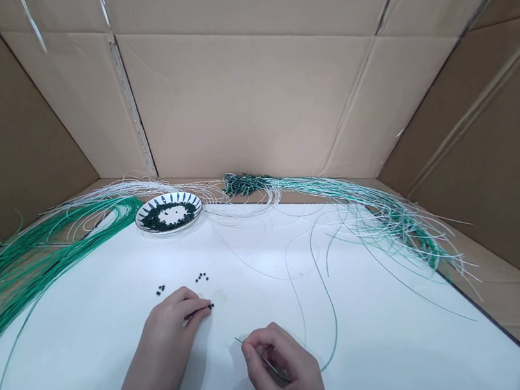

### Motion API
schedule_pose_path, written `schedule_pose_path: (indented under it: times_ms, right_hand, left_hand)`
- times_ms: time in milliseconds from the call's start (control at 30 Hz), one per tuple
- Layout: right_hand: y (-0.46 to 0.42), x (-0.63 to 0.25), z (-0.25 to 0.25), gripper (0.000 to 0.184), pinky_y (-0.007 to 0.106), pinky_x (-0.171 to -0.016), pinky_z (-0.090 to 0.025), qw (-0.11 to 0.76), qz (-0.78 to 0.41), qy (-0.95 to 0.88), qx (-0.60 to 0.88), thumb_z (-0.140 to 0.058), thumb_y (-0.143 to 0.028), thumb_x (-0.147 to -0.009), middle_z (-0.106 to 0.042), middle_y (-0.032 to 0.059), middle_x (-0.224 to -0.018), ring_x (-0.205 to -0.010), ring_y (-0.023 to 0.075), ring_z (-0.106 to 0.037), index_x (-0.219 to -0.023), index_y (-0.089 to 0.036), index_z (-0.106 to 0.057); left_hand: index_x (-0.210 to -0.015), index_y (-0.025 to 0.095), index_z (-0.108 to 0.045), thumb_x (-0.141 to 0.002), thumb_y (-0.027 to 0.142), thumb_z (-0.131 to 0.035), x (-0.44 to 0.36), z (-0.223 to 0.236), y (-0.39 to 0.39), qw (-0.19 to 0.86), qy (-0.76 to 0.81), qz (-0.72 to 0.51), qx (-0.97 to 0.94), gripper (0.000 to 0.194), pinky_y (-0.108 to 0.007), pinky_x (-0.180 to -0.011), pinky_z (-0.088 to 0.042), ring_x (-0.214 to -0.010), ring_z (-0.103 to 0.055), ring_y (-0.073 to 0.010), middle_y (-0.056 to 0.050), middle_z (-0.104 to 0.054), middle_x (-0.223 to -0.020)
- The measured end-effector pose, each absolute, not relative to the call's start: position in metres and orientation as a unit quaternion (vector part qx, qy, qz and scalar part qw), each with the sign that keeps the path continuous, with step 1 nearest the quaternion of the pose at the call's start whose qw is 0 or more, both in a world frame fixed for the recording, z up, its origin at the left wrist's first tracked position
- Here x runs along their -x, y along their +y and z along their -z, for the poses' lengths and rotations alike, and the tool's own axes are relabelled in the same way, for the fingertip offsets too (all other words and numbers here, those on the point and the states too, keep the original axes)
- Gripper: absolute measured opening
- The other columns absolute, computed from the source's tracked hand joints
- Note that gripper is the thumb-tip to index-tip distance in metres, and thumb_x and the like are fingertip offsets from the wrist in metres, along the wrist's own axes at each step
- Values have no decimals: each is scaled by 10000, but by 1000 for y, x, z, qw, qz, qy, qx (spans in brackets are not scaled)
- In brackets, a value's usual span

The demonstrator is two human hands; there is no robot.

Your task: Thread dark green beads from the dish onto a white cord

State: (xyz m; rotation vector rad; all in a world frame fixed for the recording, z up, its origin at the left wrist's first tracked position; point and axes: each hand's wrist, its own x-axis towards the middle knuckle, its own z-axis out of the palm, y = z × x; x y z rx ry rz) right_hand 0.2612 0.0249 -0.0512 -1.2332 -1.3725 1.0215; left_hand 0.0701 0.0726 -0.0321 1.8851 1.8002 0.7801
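Over the white board, my left hand is closed in a pinch on a small black bead at its fingertips. To the right, my right hand pinches a thin green cord between thumb and finger. A short end of the cord sticks out to the left of the fingers, apart from the bead. The cord's rest runs out behind the hand and curves up the board. Beyond my left hand lie several loose black beads, with another small group further left.
A striped oval plate holding many dark beads stands at the back left. Green cords bundle along the left edge. White and green cords lie at the back right, by a dark beaded cluster. Cardboard walls enclose the board.
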Motion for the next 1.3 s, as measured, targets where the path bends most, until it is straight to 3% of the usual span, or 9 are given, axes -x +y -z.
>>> schedule_pose_path:
  times_ms: [167, 400, 633, 733, 833, 967, 1067, 1300]
  right_hand:
    - [24, -261, 50, 205, 244, -626, -450, 483, -434, -563, 512, -621, -337, -909, -576, -15, -708, -645, 154, -557, -744, -217, -639]
    - [24, -260, 45, 185, 243, -609, -466, 479, -429, -576, 505, -628, -316, -882, -596, -10, -692, -632, 155, -573, -731, -214, -658]
    - [25, -255, 42, 171, 220, -573, -479, 458, -420, -607, 495, -624, -267, -867, -603, -10, -675, -618, 146, -579, -708, -211, -653]
    - [27, -250, 39, 166, 212, -566, -488, 460, -416, -611, 492, -624, -265, -864, -624, -6, -689, -623, 144, -595, -710, -212, -653]
    - [28, -243, 33, 152, 209, -617, -522, 465, -438, -601, 481, -622, -274, -874, -714, 19, -801, -732, 164, -661, -741, -217, -668]
    - [27, -229, 20, 147, 226, -695, -552, 459, -500, -570, 464, -634, -293, -871, -782, 47, -963, -891, 190, -722, -755, -213, -674]
    - [26, -216, 9, 119, 254, -720, -579, 455, -537, -549, 451, -669, -278, -834, -796, 56, -945, -871, 197, -742, -739, -206, -668]
    - [16, -194, -9, 86, 259, -689, -621, 485, -540, -528, 441, -681, -206, -780, -787, 28, -824, -744, 179, -738, -697, -212, -660]
  left_hand:
    - [-738, 246, -800, -843, 237, -618, -66, 24, 68, 211, 660, -279, -665, 210, -382, -729, -563, -778, -758, -288, -62, -814, -838]
    - [-804, 214, -761, -853, 227, -450, -71, 20, 55, 194, 662, -253, -679, 315, -434, -779, -545, -850, -731, -327, -140, -785, -902]
    - [-620, 270, -603, -757, 188, -525, -61, 15, 67, 220, 649, -240, -688, 177, -388, -656, -438, -680, -592, -299, -70, -639, -685]
    - [-601, 274, -603, -761, 214, -568, -52, 14, 68, 270, 634, -271, -672, 175, -377, -668, -417, -675, -576, -283, -45, -641, -665]
    - [-716, 254, -686, -798, 294, -624, -47, 12, 59, 355, 612, -320, -630, 110, -355, -705, -451, -733, -624, -264, -44, -709, -751]
    - [-838, 218, -729, -814, 386, -698, -45, 8, 39, 485, 576, -393, -528, 172, -301, -725, -495, -779, -678, -223, -31, -742, -772]
    - [-842, 220, -737, -810, 398, -749, -46, 4, 26, 544, 558, -435, -452, 181, -267, -734, -495, -767, -679, -181, -4, -736, -755]
    - [-668, 227, -781, -575, 391, -969, -44, -6, 11, 635, 474, -539, -285, 267, -164, -649, -472, -646, -631, -101, 42, -714, -654]
